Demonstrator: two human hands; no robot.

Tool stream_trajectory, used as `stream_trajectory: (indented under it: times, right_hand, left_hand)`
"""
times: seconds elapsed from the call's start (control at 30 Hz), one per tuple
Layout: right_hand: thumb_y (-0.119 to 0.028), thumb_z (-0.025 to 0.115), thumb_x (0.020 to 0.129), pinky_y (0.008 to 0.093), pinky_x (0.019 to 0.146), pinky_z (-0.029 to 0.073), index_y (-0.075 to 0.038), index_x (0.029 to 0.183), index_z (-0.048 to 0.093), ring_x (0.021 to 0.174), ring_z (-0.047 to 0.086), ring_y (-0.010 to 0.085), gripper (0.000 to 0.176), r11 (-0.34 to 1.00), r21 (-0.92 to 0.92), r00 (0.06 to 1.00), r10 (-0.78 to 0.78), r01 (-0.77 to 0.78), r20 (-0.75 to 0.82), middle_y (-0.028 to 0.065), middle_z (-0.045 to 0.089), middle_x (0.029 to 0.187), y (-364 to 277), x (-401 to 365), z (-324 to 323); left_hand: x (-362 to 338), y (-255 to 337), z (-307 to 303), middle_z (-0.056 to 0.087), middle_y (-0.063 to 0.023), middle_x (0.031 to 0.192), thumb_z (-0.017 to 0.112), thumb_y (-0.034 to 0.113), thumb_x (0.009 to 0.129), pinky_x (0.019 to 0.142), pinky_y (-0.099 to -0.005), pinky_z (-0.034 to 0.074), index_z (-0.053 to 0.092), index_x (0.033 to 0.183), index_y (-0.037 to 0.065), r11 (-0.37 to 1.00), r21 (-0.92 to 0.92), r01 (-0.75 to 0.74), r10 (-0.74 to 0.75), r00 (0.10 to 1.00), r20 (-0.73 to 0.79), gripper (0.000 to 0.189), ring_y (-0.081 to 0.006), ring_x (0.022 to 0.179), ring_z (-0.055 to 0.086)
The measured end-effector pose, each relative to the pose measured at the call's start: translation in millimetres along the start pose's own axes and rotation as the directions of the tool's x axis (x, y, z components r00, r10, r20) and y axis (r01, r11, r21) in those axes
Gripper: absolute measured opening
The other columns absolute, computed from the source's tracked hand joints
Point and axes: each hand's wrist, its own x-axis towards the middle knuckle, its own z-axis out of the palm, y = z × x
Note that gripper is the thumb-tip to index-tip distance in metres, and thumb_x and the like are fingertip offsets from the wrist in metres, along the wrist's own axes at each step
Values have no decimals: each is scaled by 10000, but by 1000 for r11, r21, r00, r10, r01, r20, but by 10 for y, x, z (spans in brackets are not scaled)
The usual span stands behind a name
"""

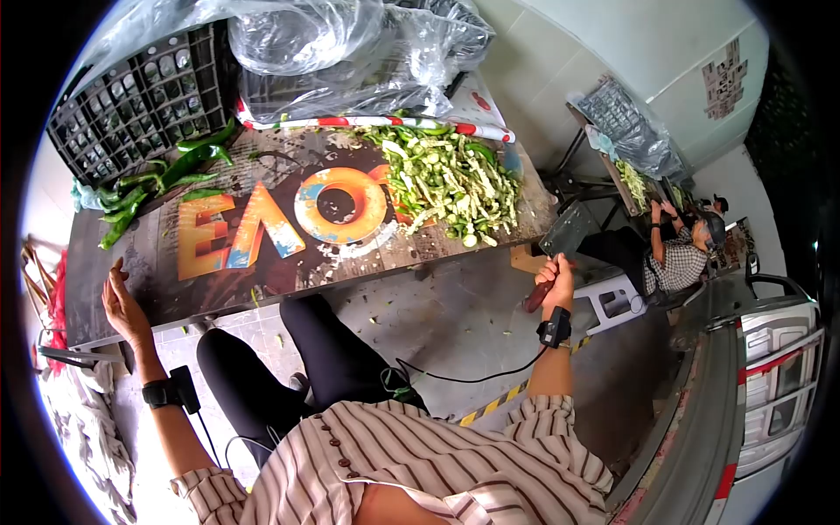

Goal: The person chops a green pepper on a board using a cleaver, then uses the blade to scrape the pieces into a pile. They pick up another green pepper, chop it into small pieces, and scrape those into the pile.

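My right hand (556,282) is wrapped round the dark red handle of a cleaver (569,229), held off the table's right front corner with the broad blade pointing up and away from me. At the left end of the table (157,302), my left hand (127,304) has its fingers loosely stretched out beside the front edge and holds nothing. Several whole green peppers (166,182) lie beyond it at the back left. A heap of chopped green peppers (451,188) covers the right part of the tabletop, over big painted letters (337,206).
A black plastic crate (144,96) stands tilted at the back left. Clear plastic sheeting (306,39) covers another crate behind the table. To the right are a white stool (612,304) and a seated person (682,258) at another table. A cable runs from my right wrist.
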Motion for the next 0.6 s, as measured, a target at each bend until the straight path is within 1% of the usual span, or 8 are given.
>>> stream_trajectory:
  times: [0.03,0.1,0.2,0.23,0.33,0.43,0.5,0.6]
  right_hand:
    - [-278,545,935,252,518,343,-135,821,464,512,384,63,200,996,64,998,65,-66,24,-50,421,652,-42,72,-149]
    - [-263,554,926,251,522,353,-124,821,462,515,395,66,197,998,32,999,51,-51,-7,-46,427,654,-118,108,-228]
    - [-232,581,906,246,525,368,-89,863,483,522,420,70,179,987,-98,992,124,-126,-25,-36,453,673,-310,154,-289]
    - [-232,581,906,246,525,368,-89,863,483,522,420,70,179,987,-99,992,125,-128,-35,-36,453,673,-355,165,-294]
    - [-188,586,897,253,518,398,-32,888,492,542,438,70,183,964,-190,982,183,-188,-43,-26,457,683,-450,146,-301]
    - [-189,580,901,244,507,388,-29,894,493,544,435,69,182,962,-190,979,203,-199,2,-25,457,684,-421,115,-324]
    - [-186,577,903,240,501,381,-34,891,495,551,435,68,173,956,-220,980,199,-195,-4,-25,457,685,-398,75,-281]
    - [-178,572,903,242,501,379,-21,901,506,544,433,68,171,929,-270,966,258,-254,-20,-22,459,678,-377,-40,-87]
  left_hand:
    - [5,-23,0,632,-69,914,415,377,988,876,-316,428,679,1122,102,1000,8,4,-4,1000,0,404,-166,912,577]
    - [13,-44,9,629,-68,915,414,382,987,876,-319,429,681,1122,110,1000,1,9,-9,1000,4,405,-169,909,577]
    - [28,-81,-2,614,-62,885,417,389,987,873,-312,431,684,1120,103,999,34,1,-1,1000,6,413,-160,885,565]
    - [36,-118,2,614,-62,885,417,389,987,873,-312,431,684,1120,103,999,34,3,-3,1000,16,413,-160,885,565]
    - [57,-184,1,597,-49,865,420,401,990,867,-304,440,690,1107,84,999,-25,40,-40,999,19,432,-138,865,548]
    - [55,-179,-5,615,-66,893,410,406,991,881,-308,438,675,1136,82,999,-10,49,-49,998,26,443,-158,882,562]
    - [47,-180,-11,616,-68,896,407,413,990,882,-310,437,676,1134,80,999,-6,42,-42,999,25,452,-158,887,562]
    - [58,-190,-19,621,-73,907,406,415,990,882,-314,437,676,1134,79,999,5,42,-42,998,40,455,-160,900,567]
